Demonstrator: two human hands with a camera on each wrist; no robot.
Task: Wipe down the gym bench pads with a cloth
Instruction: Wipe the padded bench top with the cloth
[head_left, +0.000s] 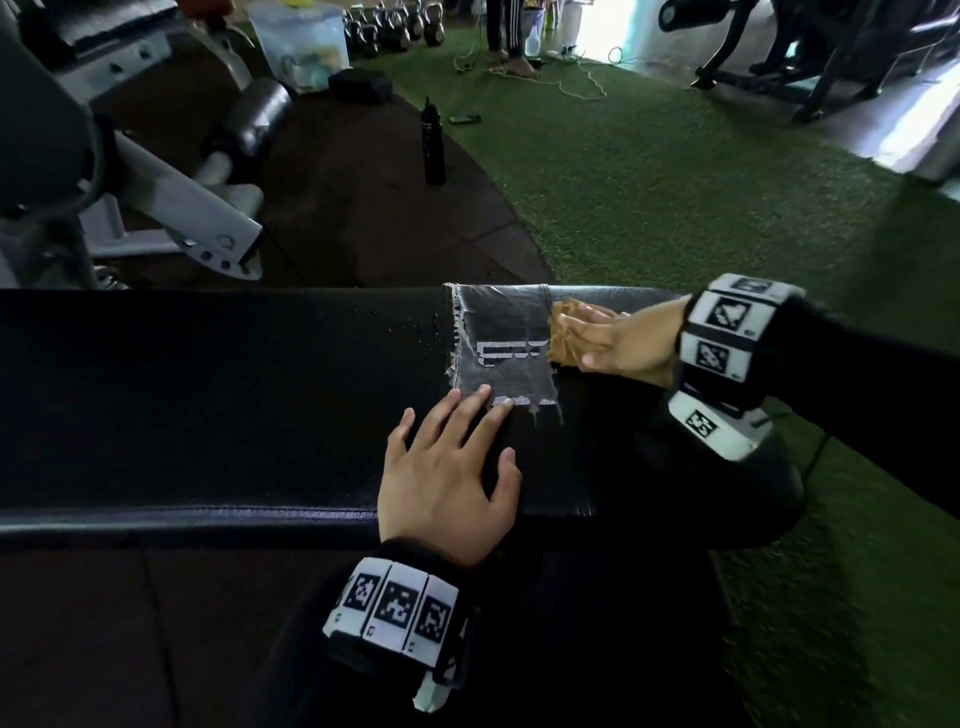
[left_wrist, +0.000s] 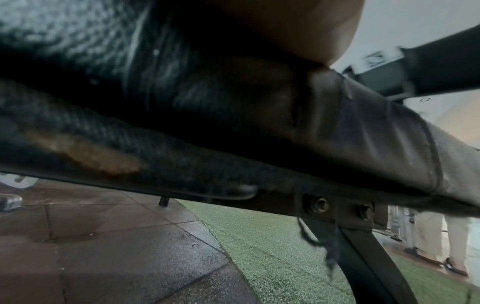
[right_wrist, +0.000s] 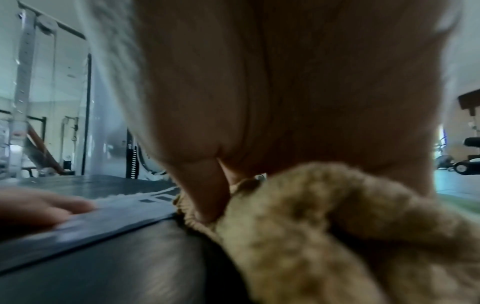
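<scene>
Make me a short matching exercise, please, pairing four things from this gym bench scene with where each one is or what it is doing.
Things:
1. left hand
2. right hand
3. tan cloth
4. black bottle

Places or states:
A. standing upright on the dark floor beyond the bench
B. bunched under a hand near the far edge of the bench pad
C. spread flat on the pad, fingertips at the worn patch
D. pressing the cloth down on the pad

Pairs: 1-C, 2-D, 3-B, 4-A
</scene>
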